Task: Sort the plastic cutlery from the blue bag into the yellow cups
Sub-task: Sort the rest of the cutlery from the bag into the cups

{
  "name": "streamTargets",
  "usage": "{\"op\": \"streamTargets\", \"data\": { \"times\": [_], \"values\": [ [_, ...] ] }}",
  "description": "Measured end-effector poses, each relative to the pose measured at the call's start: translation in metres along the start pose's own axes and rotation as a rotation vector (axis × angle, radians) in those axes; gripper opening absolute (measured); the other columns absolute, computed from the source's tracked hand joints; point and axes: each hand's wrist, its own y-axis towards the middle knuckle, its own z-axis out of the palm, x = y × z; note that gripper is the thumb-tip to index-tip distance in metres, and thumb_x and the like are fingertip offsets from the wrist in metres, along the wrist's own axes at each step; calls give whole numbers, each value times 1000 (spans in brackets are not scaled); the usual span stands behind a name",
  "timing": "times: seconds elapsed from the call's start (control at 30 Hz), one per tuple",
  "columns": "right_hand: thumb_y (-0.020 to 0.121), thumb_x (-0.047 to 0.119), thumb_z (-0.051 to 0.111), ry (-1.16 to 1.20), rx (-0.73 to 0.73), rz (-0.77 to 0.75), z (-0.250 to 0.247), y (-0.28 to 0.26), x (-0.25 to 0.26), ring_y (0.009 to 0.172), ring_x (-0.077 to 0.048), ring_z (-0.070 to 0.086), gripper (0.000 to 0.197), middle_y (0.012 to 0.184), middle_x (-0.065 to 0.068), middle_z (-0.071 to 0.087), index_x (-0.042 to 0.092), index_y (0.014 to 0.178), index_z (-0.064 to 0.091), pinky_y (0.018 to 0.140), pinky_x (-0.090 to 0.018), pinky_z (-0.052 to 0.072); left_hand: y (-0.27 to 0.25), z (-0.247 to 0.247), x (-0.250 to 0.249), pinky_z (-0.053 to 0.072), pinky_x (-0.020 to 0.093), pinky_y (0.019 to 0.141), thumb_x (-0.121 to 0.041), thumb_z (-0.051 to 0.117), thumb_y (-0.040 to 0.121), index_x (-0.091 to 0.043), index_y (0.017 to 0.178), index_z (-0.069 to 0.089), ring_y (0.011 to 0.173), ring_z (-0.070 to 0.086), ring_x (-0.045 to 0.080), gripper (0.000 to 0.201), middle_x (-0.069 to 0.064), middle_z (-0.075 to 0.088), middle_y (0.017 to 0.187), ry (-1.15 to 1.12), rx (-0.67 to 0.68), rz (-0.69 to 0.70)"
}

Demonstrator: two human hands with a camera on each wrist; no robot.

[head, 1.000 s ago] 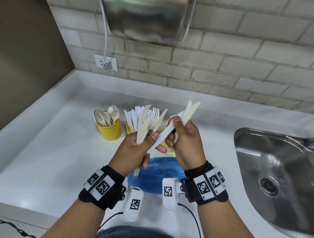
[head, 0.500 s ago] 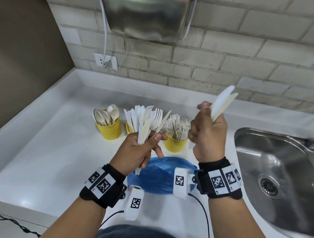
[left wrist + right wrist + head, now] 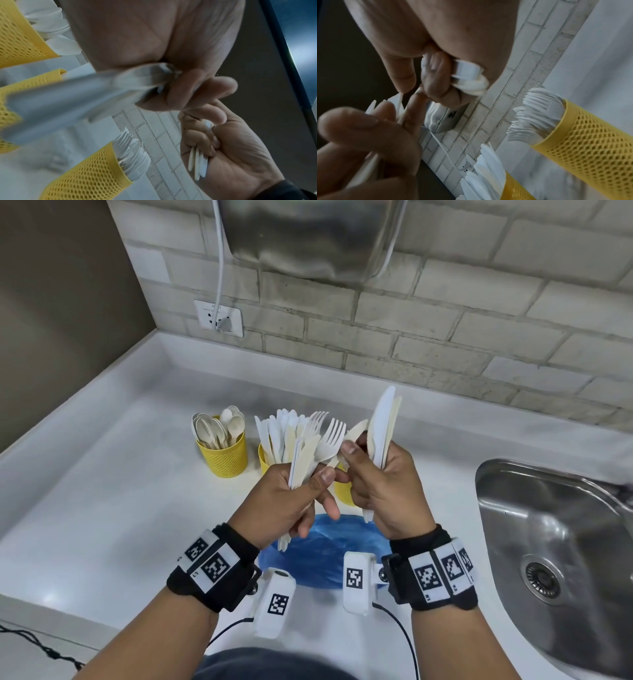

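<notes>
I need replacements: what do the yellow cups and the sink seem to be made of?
Yellow cups: probably matte plastic, though painted metal mesh is possible; the walls are a perforated honeycomb lattice. Sink: looks like brushed stainless steel, silvery with soft streaked reflections.

Head camera looks down from above the fork cup; both wrist cameras look up from close beneath, sharing that cup.

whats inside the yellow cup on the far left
The far-left yellow cup holds plastic spoons, bowls up above the rim. Their handles and the cup's bottom are hidden by its wall, so anything lying beneath them cannot be seen.
</notes>
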Motion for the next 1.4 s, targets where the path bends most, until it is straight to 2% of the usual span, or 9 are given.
{"op": "streamTargets", "data": {
  "times": [0.27,0.43,0.6,0.77,0.87,0.93,1.03,1.23,1.4],
  "values": [
    [111,20,39,152,-187,-26,4,10,2,42,-18,35,31,71,-11,65,-10,112,48,42,-23,31,-3,-3,-2,41,25,44,-46,52,99,-22,104,78,35,41,16,36,7,65,58,60,-5,14],
    [111,16,39,428,-346,-11,-9,14,10,75,-39,71,16,84,-24,72,4,104,48,71,-48,58,-7,-5,-6,41,26,44,-52,57,94,-18,77,73,34,41,19,41,7,48,44,85,-25,-15],
    [110,21,43,354,-598,-261,-21,14,21,44,-16,32,8,59,0,35,18,104,40,43,-21,32,-6,-2,-10,41,23,40,-38,66,96,-18,72,68,33,44,13,31,-5,57,47,145,-88,-16],
    [99,36,64,-23,-181,-335,1,-7,18,39,-10,36,24,54,9,43,14,92,55,42,-18,32,-1,3,-10,45,32,43,-39,72,92,-36,60,63,34,47,14,34,-5,51,47,190,-142,26],
    [91,33,76,-252,13,-275,12,-17,10,53,-18,52,28,61,-8,57,7,92,66,58,-27,47,1,3,-13,45,32,40,-42,71,92,-42,86,75,39,48,19,7,9,60,57,194,-159,47],
    [89,26,80,-325,33,-267,15,-19,8,57,-13,51,18,57,0,51,12,89,69,64,-27,49,2,2,-12,42,26,37,-35,69,95,-52,96,74,42,49,17,17,-1,60,55,218,-177,71],
    [86,18,83,-403,36,-238,18,-18,7,55,-5,53,29,52,15,52,31,67,65,65,-24,48,3,0,-8,43,26,39,-24,67,96,-58,71,68,41,49,14,42,-8,55,48,276,-208,75],
    [85,30,84,-453,-47,-228,24,-16,4,72,-24,72,24,69,-4,73,13,72,73,73,-46,59,5,-1,-5,47,25,41,-22,73,93,-38,77,68,47,53,6,23,-8,63,58,324,-225,130],
    [87,20,83,-396,-51,-204,23,-14,6,53,-7,55,36,51,14,56,15,58,60,60,-29,49,3,0,-8,41,8,46,-20,72,95,-42,88,67,49,56,-6,23,-24,64,61,369,-189,147]
  ]
}}
